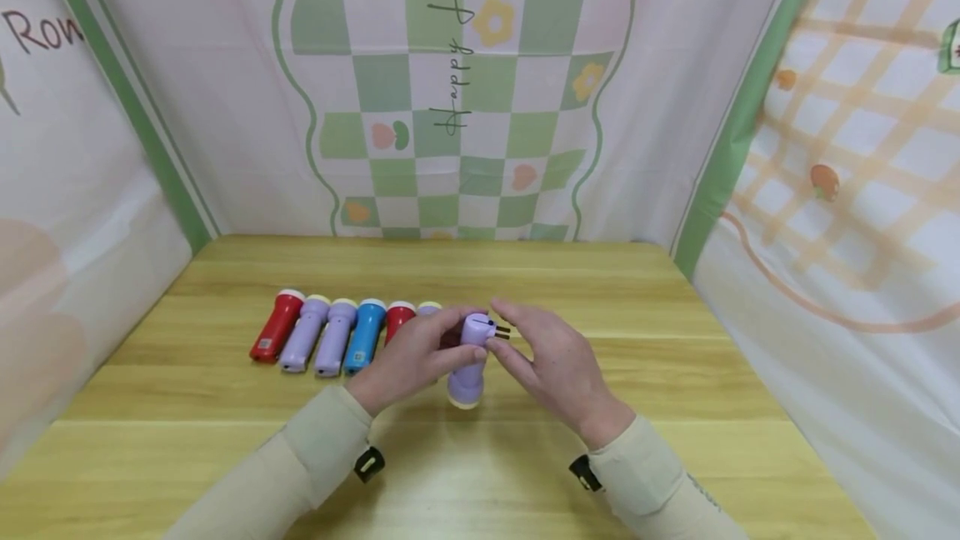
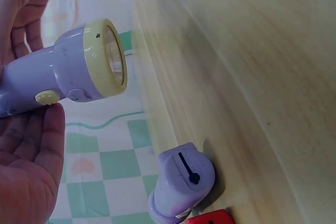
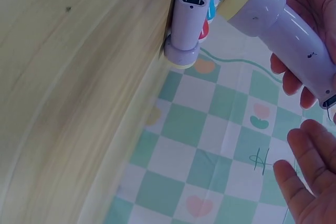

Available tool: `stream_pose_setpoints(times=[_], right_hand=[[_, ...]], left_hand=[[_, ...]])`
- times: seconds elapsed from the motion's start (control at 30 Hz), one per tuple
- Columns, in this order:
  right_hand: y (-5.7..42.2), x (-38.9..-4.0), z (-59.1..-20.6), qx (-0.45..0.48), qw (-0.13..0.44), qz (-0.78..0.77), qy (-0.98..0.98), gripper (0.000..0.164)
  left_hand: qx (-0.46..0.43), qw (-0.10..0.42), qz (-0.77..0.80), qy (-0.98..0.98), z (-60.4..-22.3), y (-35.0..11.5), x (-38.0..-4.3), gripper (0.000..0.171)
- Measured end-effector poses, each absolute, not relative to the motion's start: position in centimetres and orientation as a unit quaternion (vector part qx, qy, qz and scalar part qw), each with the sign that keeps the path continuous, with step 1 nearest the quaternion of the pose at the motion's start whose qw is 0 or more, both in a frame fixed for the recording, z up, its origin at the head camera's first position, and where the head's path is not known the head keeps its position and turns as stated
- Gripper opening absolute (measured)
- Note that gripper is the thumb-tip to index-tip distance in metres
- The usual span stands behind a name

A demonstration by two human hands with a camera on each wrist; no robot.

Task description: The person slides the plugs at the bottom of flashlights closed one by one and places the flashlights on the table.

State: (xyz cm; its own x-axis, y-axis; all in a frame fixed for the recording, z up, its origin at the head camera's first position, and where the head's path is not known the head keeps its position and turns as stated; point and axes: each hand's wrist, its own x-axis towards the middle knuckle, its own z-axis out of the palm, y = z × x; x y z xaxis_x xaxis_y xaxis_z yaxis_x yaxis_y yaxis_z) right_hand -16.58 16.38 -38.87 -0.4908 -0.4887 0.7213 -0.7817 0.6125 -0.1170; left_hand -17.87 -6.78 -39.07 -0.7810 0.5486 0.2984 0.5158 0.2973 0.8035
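Observation:
My left hand [image 1: 408, 357] grips a lavender flashlight [image 1: 467, 382] above the table, its cream-rimmed lens end pointing down toward me. From its tail end, two plug prongs [image 1: 503, 332] stick out to the right. The right hand [image 1: 558, 365] is beside that end, fingers extended and thumb close to the prongs. In the left wrist view, a cream slide switch [image 2: 47, 97] shows on the flashlight's side, with left fingertips [image 2: 53, 116] right by it. The right wrist view has the right fingers [image 3: 294, 187] straight, a gap between them and the flashlight body.
Left of the hands lies a row of several flashlights: a red one [image 1: 277, 327], lavender ones [image 1: 306, 336], a blue one [image 1: 365, 336] and another red one [image 1: 400, 319]. The row's right end is partly hidden behind the left hand. A printed curtain [image 1: 465, 90] hangs behind the wooden table [image 1: 600, 273].

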Motion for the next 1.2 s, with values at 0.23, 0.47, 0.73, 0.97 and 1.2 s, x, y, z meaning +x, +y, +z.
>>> stream_pose_setpoints(times=[0.23,0.47,0.73,0.97,1.2], right_hand=[[16.3,-16.4,-38.8,0.391,0.330,0.240,-0.825,0.048],[15.9,-16.2,-38.6,0.410,0.338,0.256,-0.807,0.039],[15.8,-16.2,-38.6,0.413,0.344,0.274,-0.797,0.030],[15.7,-16.2,-38.6,0.411,0.334,0.288,-0.798,0.030],[15.6,-16.2,-38.4,0.423,0.335,0.298,-0.787,0.029]], left_hand=[[0.335,0.037,0.501,0.797,-38.6,-6.7,-17.4,0.048],[0.314,0.008,0.488,0.815,-38.4,-6.6,-16.9,0.047],[0.295,-0.040,0.482,0.824,-38.3,-6.3,-16.3,0.049],[0.282,-0.058,0.487,0.825,-38.4,-6.3,-16.0,0.051],[0.297,-0.090,0.487,0.817,-38.7,-6.4,-15.9,0.053]])
